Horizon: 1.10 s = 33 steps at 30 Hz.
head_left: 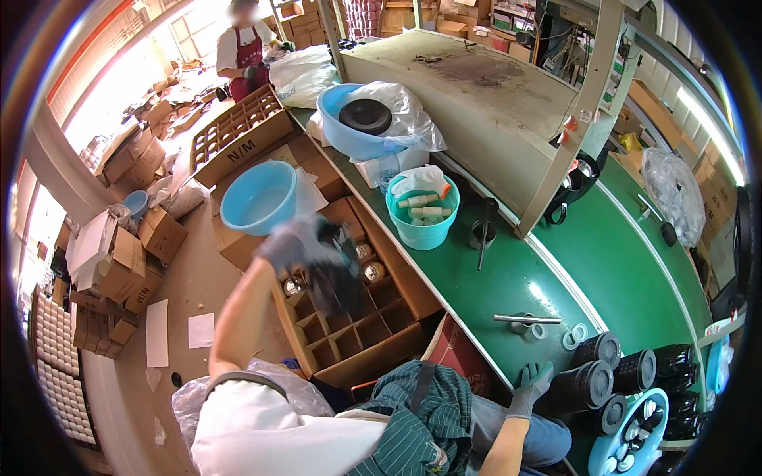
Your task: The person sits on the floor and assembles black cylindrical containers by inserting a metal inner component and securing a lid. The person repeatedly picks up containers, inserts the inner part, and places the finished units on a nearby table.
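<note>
My left hand, in a grey glove and smeared by motion, is over a divided cardboard box. It grips a dark, bulky object whose kind is blurred. Shiny round tops show in some of the box's compartments around it. My right hand, also gloved in grey, lies at the green worktable's near edge with its fingers stretched out and nothing seen in it. Beside it are several black cylindrical containers, lying with their round ends toward me.
On the green table stand a turquoise bucket with pale cylindrical pieces, a metal rod and white rings. A blue basin sits beyond the box. A blue tub holds small caps. Another person stands at the far left.
</note>
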Motion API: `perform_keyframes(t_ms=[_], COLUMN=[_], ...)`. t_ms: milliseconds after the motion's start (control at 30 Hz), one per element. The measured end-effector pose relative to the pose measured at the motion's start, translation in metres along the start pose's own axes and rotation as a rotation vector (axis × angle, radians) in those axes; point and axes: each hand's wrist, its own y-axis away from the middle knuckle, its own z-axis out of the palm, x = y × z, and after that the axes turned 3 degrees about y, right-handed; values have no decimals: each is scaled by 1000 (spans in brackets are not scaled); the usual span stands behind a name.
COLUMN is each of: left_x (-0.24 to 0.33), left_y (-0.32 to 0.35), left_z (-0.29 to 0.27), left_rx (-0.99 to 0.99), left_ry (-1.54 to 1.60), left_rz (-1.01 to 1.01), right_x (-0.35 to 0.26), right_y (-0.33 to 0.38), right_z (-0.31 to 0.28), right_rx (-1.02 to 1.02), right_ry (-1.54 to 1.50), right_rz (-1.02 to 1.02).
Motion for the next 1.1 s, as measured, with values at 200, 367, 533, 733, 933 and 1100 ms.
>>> perform_keyframes(t_ms=[200,367,533,733,933,1100], left_x=[-67,35,104,136,190,267], left_y=[-97,-111,-47,-13,-8,-27], left_z=[-189,-84,49,96,131,164], left_rx=[1222,963,645,333,80,-57], left_ry=[-252,232,384,510,452,526], left_rz=[-157,548,801,920,1008,1143], right_x=[7,-10,-14,-3,-21,-32], right_y=[-4,17,21,20,36,-26], right_z=[-11,-6,-4,-7,46,61], right_rx=[-83,36,59,-12,-162,-70], right_ry=[65,32,75,56,439,573], right_rz=[13,22,96,2,-240,-101])
